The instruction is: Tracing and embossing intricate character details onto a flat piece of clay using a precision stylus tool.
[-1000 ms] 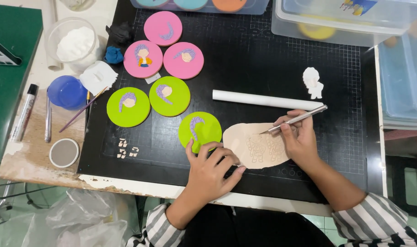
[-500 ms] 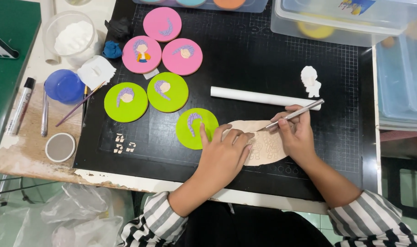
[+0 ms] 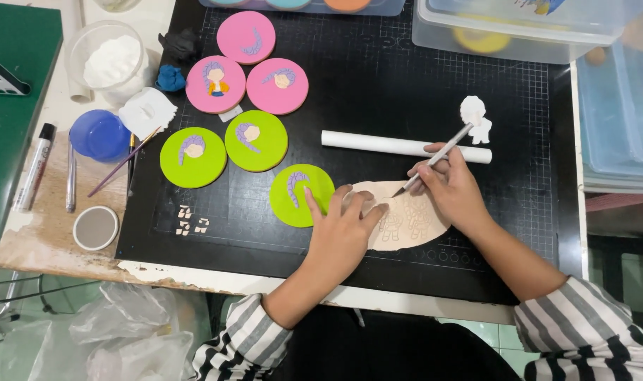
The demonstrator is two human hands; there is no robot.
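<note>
A flat beige sheet of rolled clay (image 3: 406, 220) with small figure outlines lies on the black cutting mat (image 3: 378, 70). My left hand (image 3: 343, 229) rests flat on the sheet's left edge, fingers spread, next to a green disc (image 3: 293, 192) with a purple curl. My right hand (image 3: 452, 187) grips a thin silver tool (image 3: 441, 154) like a pen, its tip touching the sheet's top edge. A white roller (image 3: 392, 144) lies just behind the sheet. A small white clay figure (image 3: 475, 116) sits beyond the roller.
Two more green discs (image 3: 223, 148) and three pink discs (image 3: 247, 63) with purple hair shapes lie at the mat's left. A blue lid (image 3: 99, 134), a cup of white clay (image 3: 113, 60), pens (image 3: 36, 169), a brush and plastic bins (image 3: 505, 28) surround the mat.
My left hand has slid from the green disc onto the clay sheet. My right hand with the tool has shifted slightly up along the sheet's top edge.
</note>
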